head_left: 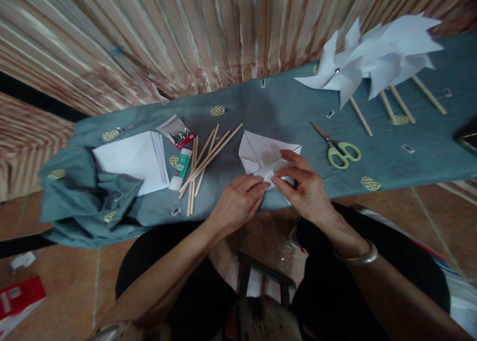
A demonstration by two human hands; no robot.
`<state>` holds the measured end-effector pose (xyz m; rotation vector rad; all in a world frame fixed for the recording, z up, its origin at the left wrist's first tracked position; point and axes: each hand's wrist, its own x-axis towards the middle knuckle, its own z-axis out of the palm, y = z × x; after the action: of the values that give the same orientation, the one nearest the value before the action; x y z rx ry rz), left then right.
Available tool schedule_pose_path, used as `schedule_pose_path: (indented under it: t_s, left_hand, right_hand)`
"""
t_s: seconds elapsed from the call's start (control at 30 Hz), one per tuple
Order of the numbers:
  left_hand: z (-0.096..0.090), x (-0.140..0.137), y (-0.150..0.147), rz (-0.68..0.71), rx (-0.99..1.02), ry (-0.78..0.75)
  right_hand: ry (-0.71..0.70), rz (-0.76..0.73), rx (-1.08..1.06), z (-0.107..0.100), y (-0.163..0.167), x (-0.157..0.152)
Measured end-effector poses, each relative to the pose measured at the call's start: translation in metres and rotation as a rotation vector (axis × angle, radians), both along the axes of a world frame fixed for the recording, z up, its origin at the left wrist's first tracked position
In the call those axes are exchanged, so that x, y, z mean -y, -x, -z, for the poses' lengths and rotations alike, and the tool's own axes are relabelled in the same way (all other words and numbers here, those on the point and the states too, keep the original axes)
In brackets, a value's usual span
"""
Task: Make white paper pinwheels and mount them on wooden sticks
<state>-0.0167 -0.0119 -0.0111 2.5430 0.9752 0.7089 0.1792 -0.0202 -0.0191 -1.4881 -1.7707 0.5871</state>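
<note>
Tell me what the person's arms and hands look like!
The left hand and right hand wear no gloves. The forearms are bare, with no sleeves over most of their length. A shiny, silvery, rounded bangle circles the right wrist. I can't tell whether there's a sleeve at the picture's bottom edge.

The sheet [257,145] at frame centre was white, the cloth [246,102] teal with yellow pineapples [370,183], the scissors [332,145] right of centre green-handled, the upper-left curtain [179,33] striped beige and brown.
</note>
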Motion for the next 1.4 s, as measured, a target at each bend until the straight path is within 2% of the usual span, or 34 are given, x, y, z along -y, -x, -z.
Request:
schedule_pose_path:
  t_s: [0.13, 0.27, 0.53, 1.03, 1.4]
  left_hand:
    - [0.0030, -0.0011, -0.0019, -0.037, 0.089, 0.110]
    - [0.0043, -0.0014, -0.0024, -0.052, 0.102, 0.160]
    - [0.0048, -0.0019, -0.0025, -0.068, 0.107, 0.125]
    - [0.0047, -0.0031, -0.0034, -0.105, 0.075, 0.153]
    - [-0.0011, -0.0067, -0.0043, -0.107, 0.076, 0.211]
  right_hand:
    - [-0.019, 0.025, 0.033, 0.0030, 0.0020, -0.0011]
    - [-0.022, 0.050, 0.045, 0.0036, 0.0020, -0.0009]
    - [-0.058, 0.032, 0.083, 0.0006, 0.0032, 0.0001]
    - [-0.101, -0.017, 0.150, 0.0001, 0.0056, 0.0020]
    - [-0.067, -0.105, 0.257, -0.0008, 0.0097, 0.0021]
